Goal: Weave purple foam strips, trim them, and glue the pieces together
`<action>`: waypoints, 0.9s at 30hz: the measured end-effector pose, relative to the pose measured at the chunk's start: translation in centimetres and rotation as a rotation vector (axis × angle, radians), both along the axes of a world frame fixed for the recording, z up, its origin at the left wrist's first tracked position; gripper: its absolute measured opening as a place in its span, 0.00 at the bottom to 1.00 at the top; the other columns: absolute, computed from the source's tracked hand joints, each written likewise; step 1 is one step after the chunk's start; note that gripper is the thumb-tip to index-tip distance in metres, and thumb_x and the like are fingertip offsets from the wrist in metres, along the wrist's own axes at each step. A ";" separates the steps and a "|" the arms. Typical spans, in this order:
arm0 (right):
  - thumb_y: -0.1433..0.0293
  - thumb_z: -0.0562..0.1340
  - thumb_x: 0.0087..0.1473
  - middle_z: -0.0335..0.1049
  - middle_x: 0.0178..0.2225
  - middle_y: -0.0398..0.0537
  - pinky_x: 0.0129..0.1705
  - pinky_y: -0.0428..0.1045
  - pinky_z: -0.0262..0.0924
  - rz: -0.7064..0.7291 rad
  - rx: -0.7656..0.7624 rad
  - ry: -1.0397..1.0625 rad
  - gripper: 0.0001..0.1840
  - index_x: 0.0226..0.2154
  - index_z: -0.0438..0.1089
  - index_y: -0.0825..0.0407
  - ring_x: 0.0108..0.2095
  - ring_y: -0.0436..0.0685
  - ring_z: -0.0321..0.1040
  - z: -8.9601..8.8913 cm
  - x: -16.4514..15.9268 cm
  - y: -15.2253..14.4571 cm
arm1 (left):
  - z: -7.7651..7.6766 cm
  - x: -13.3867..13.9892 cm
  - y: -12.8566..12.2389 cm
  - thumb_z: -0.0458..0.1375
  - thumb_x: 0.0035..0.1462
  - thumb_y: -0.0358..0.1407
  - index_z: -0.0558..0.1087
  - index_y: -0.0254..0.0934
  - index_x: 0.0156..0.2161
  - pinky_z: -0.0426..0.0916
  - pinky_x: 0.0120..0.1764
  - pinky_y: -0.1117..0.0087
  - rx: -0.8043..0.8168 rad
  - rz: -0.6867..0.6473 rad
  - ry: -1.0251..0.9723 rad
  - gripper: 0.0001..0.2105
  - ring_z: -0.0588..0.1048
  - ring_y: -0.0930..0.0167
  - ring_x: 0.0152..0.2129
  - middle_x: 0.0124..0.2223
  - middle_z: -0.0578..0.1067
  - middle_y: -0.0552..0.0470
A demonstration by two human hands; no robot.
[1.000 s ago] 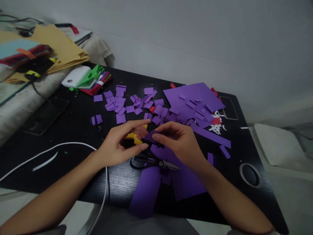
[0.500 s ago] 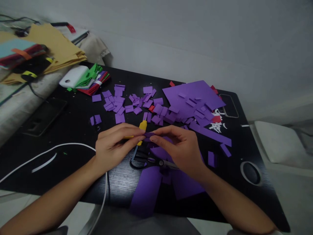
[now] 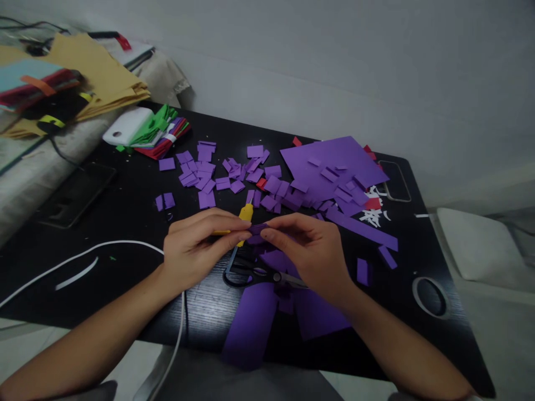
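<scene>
Between the fingertips of my left hand [image 3: 204, 239] and my right hand [image 3: 309, 245] is a small piece of purple paper [image 3: 258, 228], pinched from both sides. Thumbs and index fingers are closed on it. Just behind and under the left fingertips lies a yellow glue gun [image 3: 246, 214], partly covered by that hand. Black-handled scissors [image 3: 276, 277] lie below the hands, their blades running under my right hand. Larger purple sheets [image 3: 249, 326] stretch from beneath the scissors to the table's near edge.
Many small folded purple pieces [image 3: 206, 199] are scattered beyond my hands, beside a large purple sheet [image 3: 326, 150]. A tape roll [image 3: 430, 297] lies at right. A white cable [image 3: 125, 242] crosses the left side. Bundled coloured paper [image 3: 156, 133] sits at the back left.
Both hands keep their pinch on the purple paper in nearly the same place. The whole view has shifted slightly; nothing else has visibly moved.
</scene>
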State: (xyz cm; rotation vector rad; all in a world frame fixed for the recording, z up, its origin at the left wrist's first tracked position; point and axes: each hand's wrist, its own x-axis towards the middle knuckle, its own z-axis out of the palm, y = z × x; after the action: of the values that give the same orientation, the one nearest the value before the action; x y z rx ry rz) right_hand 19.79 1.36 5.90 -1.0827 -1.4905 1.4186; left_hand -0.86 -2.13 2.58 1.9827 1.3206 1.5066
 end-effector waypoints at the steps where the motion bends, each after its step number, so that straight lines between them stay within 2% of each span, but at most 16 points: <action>1: 0.66 0.74 0.52 0.83 0.32 0.43 0.40 0.51 0.77 0.001 0.004 0.002 0.05 0.33 0.82 0.48 0.34 0.56 0.81 0.0 0.0 0.0 | 0.0 0.0 0.0 0.70 0.57 0.31 0.84 0.41 0.42 0.79 0.35 0.69 -0.004 0.001 0.000 0.07 0.83 0.68 0.33 0.38 0.85 0.50; 5: 0.67 0.74 0.53 0.83 0.34 0.43 0.43 0.51 0.77 0.014 0.036 0.006 0.05 0.34 0.81 0.48 0.36 0.55 0.81 0.0 0.0 0.1 | 0.1 0.1 0.1 0.70 0.57 0.30 0.83 0.40 0.42 0.78 0.36 0.69 0.000 -0.018 -0.005 0.07 0.83 0.69 0.33 0.38 0.85 0.50; 8: 0.68 0.74 0.53 0.83 0.38 0.43 0.47 0.52 0.77 0.031 0.091 0.005 0.09 0.38 0.80 0.46 0.39 0.55 0.81 0.0 0.1 0.1 | 0.3 0.1 0.2 0.70 0.57 0.30 0.83 0.40 0.41 0.78 0.36 0.70 -0.001 -0.044 -0.017 0.07 0.83 0.69 0.33 0.37 0.85 0.50; 12: 0.69 0.72 0.55 0.83 0.38 0.43 0.47 0.52 0.78 0.039 0.133 -0.012 0.08 0.40 0.80 0.46 0.39 0.55 0.81 0.0 0.0 0.0 | 0.1 0.2 0.2 0.71 0.56 0.29 0.82 0.40 0.42 0.78 0.36 0.71 0.009 -0.059 -0.056 0.09 0.83 0.70 0.33 0.38 0.85 0.51; 17: 0.69 0.73 0.54 0.82 0.36 0.43 0.44 0.52 0.79 -0.014 0.126 -0.007 0.07 0.37 0.79 0.46 0.37 0.55 0.81 -0.3 -0.1 -0.3 | -0.5 0.3 -0.2 0.72 0.55 0.34 0.80 0.42 0.49 0.81 0.38 0.71 -0.072 0.037 -0.104 0.16 0.84 0.71 0.31 0.38 0.85 0.53; 23: 0.67 0.74 0.53 0.81 0.34 0.43 0.43 0.53 0.79 -0.013 0.097 -0.006 0.07 0.36 0.78 0.46 0.35 0.56 0.81 -0.4 -0.1 -0.2 | -0.4 0.4 -0.2 0.71 0.56 0.34 0.79 0.39 0.40 0.80 0.34 0.70 -0.094 0.038 -0.155 0.08 0.83 0.70 0.30 0.35 0.84 0.54; 27: 0.66 0.74 0.53 0.81 0.34 0.43 0.42 0.52 0.79 -0.022 0.086 -0.027 0.07 0.36 0.79 0.47 0.35 0.56 0.80 -0.4 0.0 -0.1 | -0.3 0.3 -0.1 0.70 0.57 0.34 0.77 0.38 0.37 0.81 0.39 0.68 -0.141 0.026 -0.228 0.06 0.84 0.69 0.33 0.35 0.83 0.52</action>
State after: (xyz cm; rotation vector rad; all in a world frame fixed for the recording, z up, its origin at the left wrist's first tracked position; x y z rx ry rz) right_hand 19.79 1.28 5.52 -1.0656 -1.5399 1.3176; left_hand -0.58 -2.28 2.26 1.6592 1.3210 1.5526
